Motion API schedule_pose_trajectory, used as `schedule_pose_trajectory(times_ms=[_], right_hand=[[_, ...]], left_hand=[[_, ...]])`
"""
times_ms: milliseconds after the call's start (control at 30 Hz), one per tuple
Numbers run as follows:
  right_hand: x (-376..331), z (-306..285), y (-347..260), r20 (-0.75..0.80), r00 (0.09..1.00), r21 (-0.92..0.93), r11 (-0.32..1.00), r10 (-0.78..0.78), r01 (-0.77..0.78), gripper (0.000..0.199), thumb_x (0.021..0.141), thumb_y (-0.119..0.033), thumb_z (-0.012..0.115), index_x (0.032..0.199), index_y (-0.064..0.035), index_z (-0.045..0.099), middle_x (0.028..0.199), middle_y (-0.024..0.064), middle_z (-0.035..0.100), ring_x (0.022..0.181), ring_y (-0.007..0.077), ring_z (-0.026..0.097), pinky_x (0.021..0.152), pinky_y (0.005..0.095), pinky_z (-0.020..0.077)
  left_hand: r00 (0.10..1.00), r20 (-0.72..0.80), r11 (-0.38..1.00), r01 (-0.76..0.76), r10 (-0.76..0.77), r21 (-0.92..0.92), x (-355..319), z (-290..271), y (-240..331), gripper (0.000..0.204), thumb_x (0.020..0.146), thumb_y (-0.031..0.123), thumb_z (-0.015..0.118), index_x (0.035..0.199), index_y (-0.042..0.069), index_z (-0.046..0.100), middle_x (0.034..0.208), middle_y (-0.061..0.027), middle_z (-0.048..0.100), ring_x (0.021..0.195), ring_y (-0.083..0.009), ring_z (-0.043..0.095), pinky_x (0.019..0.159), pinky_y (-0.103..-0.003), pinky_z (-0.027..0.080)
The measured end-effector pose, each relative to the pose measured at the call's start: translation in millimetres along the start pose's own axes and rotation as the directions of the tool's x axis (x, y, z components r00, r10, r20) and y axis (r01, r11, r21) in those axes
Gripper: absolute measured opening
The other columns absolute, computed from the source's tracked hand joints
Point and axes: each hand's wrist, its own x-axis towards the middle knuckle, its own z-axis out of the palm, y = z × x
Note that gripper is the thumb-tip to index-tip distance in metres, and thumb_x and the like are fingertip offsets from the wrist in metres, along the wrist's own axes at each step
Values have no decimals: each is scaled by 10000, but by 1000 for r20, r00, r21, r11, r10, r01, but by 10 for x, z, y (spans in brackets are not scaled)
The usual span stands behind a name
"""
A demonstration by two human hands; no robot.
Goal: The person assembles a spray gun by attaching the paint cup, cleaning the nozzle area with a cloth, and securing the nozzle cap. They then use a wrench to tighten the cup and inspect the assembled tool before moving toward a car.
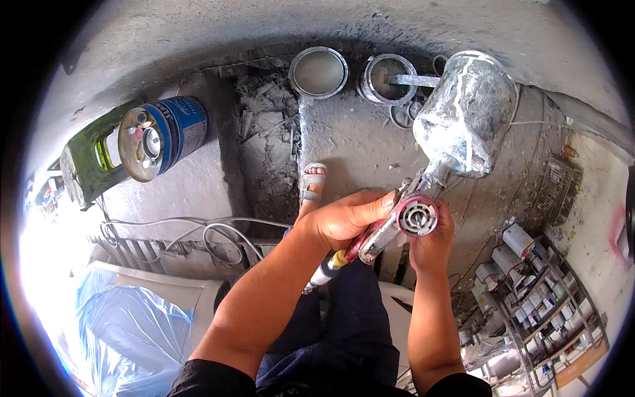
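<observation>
A spray gun (379,239) with a red-ringed round nozzle (418,216) is held in front of my body. Its big metal cup (463,109), smeared with grey and white paint, extends away to the far right. My left hand (347,218) is wrapped round the gun's body, with the thumb along its top. Gripping beside the nozzle is my right hand (433,241), its fingers partly hidden behind the gun. A yellow and white hose fitting (327,268) leads from the gun down toward my legs.
Two open paint cans, one pale-filled (319,73) and one holding a flat stick (413,80), stand by the far wall. A blue drum (182,135) is at the left, near a looped grey hose (221,228). Blue plastic sheeting (132,331) lies lower left; a loaded metal rack (549,311) stands right.
</observation>
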Motion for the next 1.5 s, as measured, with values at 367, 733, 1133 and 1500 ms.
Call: schedule_pose_trajectory(times_ms=[367, 733, 1133, 1500], right_hand=[[73, -21, -5, 9, 1000, 59, 998, 2, -3, 156, 877, -126, 634, 939, 4, 574, 753, 34, 594, 659, 86, 532, 614, 221, 425], [41, -55, -38, 28, 1000, 96, 995, -6, 4, 132, 882, -102, 620, 938, 1, 559, 723, 37, 595, 646, 90, 530, 606, 221, 415], [3, -62, -88, 40, 999, 64, 998, -21, 19, 114, 893, -102, 602, 910, -1, 551, 704, 42, 579, 634, 98, 529, 595, 230, 419], [-5, -52, -128, 55, 998, 73, 997, -23, 19, 105, 893, -90, 597, 915, 1, 550, 703, 44, 580, 644, 101, 529, 611, 241, 421]], left_hand=[[998, 64, 998, 29, -26, -53, 84, -11, 33, 723, 749, 561, 660, 1115, -51, 541, 569, -57, 542, 400, -134, 495, 369, -251, 389], [961, 276, 1000, -5, -1, 22, 107, -89, 9, 620, 824, 647, 489, 1008, 57, 536, 725, -47, 554, 580, -119, 525, 486, -248, 438], [986, 168, 994, 30, -12, -106, 92, 20, -36, 811, 769, 554, 636, 1158, -132, 446, 575, -59, 538, 424, -121, 485, 377, -240, 363], [967, 253, 1000, 28, -24, -13, 78, 23, 11, 594, 840, 620, 486, 1030, 60, 547, 753, -37, 549, 574, -105, 497, 466, -237, 405]])
